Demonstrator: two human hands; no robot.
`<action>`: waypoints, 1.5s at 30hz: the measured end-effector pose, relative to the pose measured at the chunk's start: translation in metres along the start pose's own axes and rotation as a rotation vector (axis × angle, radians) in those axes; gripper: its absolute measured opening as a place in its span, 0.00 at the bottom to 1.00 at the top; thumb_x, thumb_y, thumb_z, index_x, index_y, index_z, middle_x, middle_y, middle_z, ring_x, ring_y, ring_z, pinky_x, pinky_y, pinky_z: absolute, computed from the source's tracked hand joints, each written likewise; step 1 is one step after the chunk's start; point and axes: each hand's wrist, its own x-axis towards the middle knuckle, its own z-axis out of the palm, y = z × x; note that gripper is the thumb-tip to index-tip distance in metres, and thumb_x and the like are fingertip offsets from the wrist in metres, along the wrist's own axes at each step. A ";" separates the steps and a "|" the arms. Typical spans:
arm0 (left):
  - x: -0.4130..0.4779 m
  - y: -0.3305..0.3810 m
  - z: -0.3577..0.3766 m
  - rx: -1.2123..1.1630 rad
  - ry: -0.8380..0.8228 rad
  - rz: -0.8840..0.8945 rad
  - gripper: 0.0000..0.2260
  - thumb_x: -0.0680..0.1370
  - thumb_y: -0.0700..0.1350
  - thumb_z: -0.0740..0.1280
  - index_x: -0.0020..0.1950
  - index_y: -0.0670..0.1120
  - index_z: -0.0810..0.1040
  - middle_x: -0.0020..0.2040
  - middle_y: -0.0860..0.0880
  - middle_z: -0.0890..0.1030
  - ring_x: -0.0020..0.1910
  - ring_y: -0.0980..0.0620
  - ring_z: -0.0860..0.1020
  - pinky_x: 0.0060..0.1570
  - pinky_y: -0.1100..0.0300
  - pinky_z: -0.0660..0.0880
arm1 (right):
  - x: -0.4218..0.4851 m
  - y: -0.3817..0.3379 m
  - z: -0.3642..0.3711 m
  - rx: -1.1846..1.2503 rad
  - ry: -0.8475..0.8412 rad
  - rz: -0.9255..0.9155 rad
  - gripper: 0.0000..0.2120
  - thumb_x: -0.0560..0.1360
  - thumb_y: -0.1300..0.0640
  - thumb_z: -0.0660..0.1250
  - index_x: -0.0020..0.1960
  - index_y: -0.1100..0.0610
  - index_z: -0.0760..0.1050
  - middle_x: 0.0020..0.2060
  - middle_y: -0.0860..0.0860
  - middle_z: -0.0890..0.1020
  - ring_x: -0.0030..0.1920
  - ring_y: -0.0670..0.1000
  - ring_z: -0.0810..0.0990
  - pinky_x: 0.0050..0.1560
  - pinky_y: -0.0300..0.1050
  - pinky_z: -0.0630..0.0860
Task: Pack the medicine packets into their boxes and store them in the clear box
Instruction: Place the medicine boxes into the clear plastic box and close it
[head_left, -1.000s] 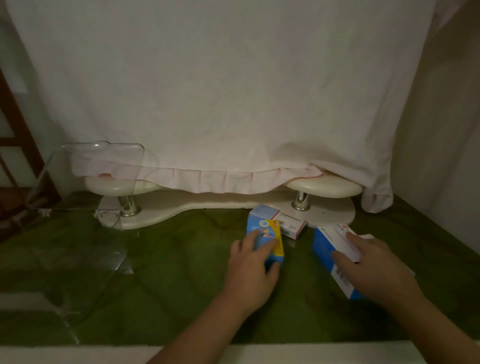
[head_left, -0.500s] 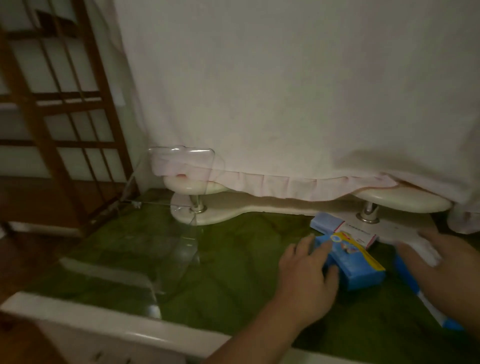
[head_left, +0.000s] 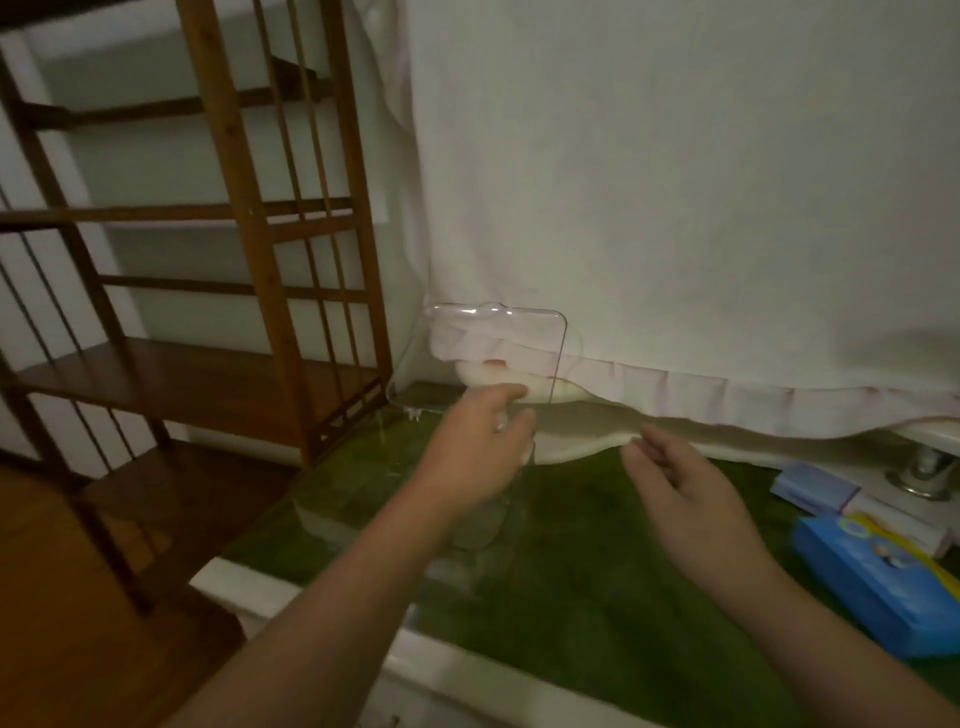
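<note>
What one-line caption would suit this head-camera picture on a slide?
Both bare hands, left hand and right hand, reach toward the clear box while blue medicine boxes wait on the green table.

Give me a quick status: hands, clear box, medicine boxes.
Left hand at the clear box, lid up; grip unclear. Right hand open, empty, beside it. Blue medicine box and another box lie unpacked at right. Nothing in the way.

Clear box (head_left: 415, 499) stands at left, lid (head_left: 483, 358) raised upright. Blue box (head_left: 878, 582) lies flat at right; pale box (head_left: 813, 488) behind it.
</note>
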 end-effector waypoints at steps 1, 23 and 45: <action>0.008 -0.010 -0.013 0.006 0.019 -0.037 0.18 0.81 0.51 0.63 0.71 0.55 0.71 0.69 0.55 0.74 0.65 0.55 0.73 0.62 0.54 0.73 | 0.005 -0.005 0.012 0.021 -0.001 -0.013 0.27 0.80 0.45 0.60 0.77 0.48 0.61 0.70 0.45 0.71 0.65 0.45 0.71 0.58 0.40 0.70; 0.085 -0.139 -0.102 -0.380 -0.155 -0.523 0.12 0.81 0.48 0.63 0.62 0.47 0.78 0.55 0.43 0.85 0.58 0.43 0.82 0.64 0.40 0.73 | 0.081 -0.011 0.130 0.665 0.038 0.372 0.12 0.82 0.52 0.59 0.65 0.52 0.70 0.54 0.52 0.83 0.52 0.53 0.83 0.53 0.47 0.80; 0.042 -0.013 0.083 -0.586 -0.184 -0.472 0.10 0.83 0.46 0.61 0.58 0.43 0.77 0.54 0.40 0.84 0.52 0.42 0.84 0.61 0.44 0.77 | 0.052 0.069 -0.074 0.503 0.097 0.301 0.11 0.84 0.55 0.56 0.64 0.55 0.71 0.48 0.52 0.86 0.42 0.56 0.86 0.49 0.54 0.82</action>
